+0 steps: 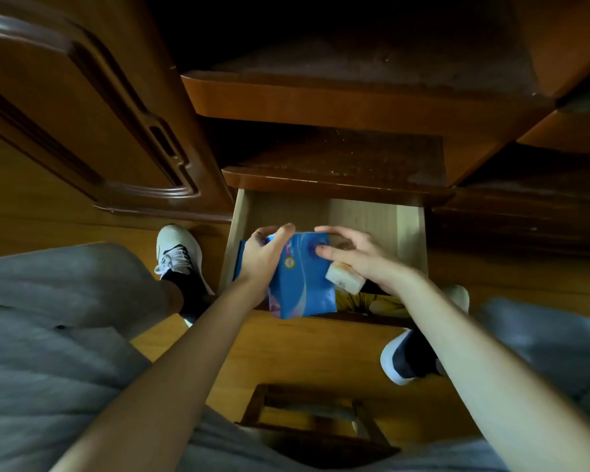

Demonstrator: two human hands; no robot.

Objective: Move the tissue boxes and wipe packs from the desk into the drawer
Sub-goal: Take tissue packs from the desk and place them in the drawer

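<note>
Because the blue pack (304, 284) is soft and wide, both hands share it: the left hand (263, 253) has its grip curled over the pack's upper left corner, thumb on one face and fingers wrapped behind, while the right hand (358, 257) lies with fingers nearly straight, fingertips pressing the pack's upper right face, seemingly to steady and steer it rather than to carry it. Under the right palm sits a small pale pack (346, 279); whether that hand actually holds it or merely hovers over it I cannot tell.

The blue pack hangs over the open drawer (411, 233), its lower end at the near front edge. Below the grip something yellow-printed (378, 301) already lies on the drawer floor, and a dark blue item shows just left of the left wrist. Beyond the fingertips the pale drawer bottom is bare toward the back wall, so I judge the freest room lies ahead. The shelf lip (338, 183) overhangs the drawer's rear, limiting how high the hands can travel forward.
</note>
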